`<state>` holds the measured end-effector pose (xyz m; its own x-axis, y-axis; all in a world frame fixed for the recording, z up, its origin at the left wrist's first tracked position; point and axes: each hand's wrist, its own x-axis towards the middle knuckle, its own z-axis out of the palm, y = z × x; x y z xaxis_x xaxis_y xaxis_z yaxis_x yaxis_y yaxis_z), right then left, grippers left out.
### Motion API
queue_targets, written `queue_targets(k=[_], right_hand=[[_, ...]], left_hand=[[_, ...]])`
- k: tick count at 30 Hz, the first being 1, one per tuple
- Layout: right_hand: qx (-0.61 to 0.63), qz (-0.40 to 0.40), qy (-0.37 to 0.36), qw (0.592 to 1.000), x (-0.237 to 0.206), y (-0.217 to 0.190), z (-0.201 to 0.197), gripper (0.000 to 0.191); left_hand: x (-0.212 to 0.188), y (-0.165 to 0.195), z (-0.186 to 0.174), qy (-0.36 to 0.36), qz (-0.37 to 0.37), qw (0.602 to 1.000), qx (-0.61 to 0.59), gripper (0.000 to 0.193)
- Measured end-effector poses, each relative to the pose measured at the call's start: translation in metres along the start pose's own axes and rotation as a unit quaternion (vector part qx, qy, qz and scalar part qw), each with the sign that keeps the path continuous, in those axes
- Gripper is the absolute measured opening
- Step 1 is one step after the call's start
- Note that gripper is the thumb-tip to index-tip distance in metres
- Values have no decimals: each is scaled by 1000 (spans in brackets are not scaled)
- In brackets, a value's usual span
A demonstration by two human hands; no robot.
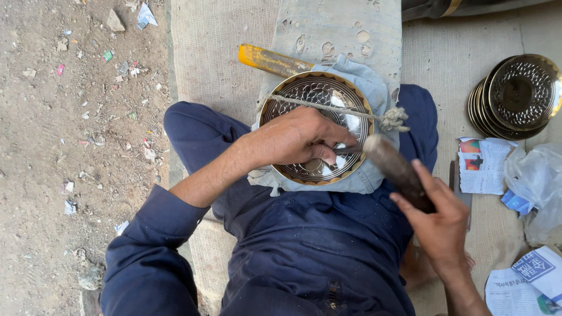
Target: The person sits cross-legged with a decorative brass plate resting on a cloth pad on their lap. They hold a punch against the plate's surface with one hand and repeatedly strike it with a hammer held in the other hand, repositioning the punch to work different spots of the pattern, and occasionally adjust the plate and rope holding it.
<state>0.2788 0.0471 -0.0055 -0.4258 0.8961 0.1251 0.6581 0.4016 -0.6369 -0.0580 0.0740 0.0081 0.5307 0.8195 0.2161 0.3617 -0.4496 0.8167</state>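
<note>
Brass is gleaming under the left hand (298, 139), which is curling closed over one engraved brass plate (316, 127) and pinching a thin metal punch (346, 150) against its surface. The right hand (440, 219), just right of the plate, is gripping one dark wooden mallet (397, 171) whose head is meeting the punch. One rope (328, 106) is crossing the plate, which is lying on a denim cloth (366, 82) in the lap. Well right of the plate, one stack of similar plates (518, 96) is sitting.
</note>
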Motion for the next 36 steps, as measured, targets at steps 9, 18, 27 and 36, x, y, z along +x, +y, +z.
queue_targets(k=[9,18,27,36], right_hand=[[146,146,-35,978,74,-11,-24,60],[-123,-110,-229,959,178,-67,-56,75],[-304,-265,-213,890,218,-122,-53,65],[-453,-265,-210,825,212,-142,-61,68]], left_hand=[[-18,8,10,137,-133,981,-35,45],[-29,34,41,367,-276,888,11,41],[-29,44,63,470,-346,810,49,34],[-26,41,69,466,-304,830,43,50]])
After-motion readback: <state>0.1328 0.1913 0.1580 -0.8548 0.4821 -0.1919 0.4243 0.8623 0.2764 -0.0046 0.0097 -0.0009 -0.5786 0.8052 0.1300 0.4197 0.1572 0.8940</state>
